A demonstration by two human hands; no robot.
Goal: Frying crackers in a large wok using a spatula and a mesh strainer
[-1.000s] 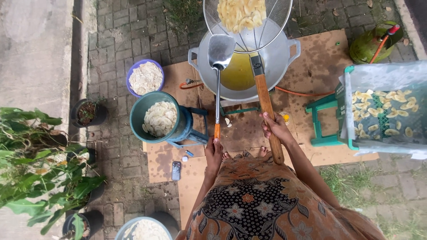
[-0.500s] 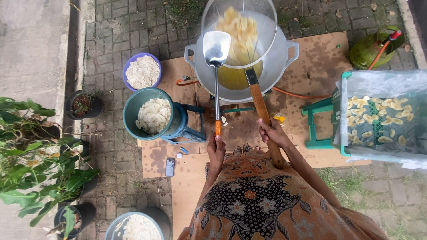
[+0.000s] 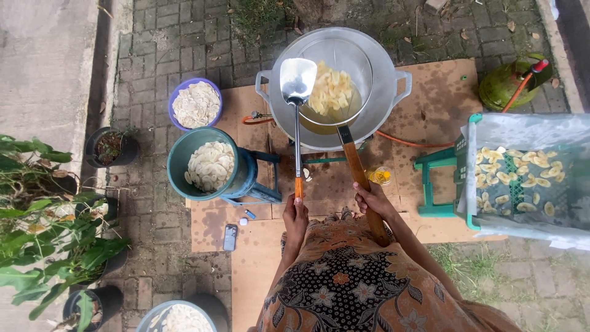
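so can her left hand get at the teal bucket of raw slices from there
Probably yes: the teal bucket sits uncovered just beside the left hand, nothing between, though that hand holds the spatula.

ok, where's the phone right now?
In the head view the phone lies flat on the cardboard, to the person's left, just below the teal bucket of slices and left of the left hand.

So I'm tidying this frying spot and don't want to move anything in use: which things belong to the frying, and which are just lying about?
In use:
left hand holding the metal spatula
right hand holding the wire skimmer of chips
wok of oil
teal bucket of raw slices
lined crate of fried chips

Lying about:
phone
potted plants
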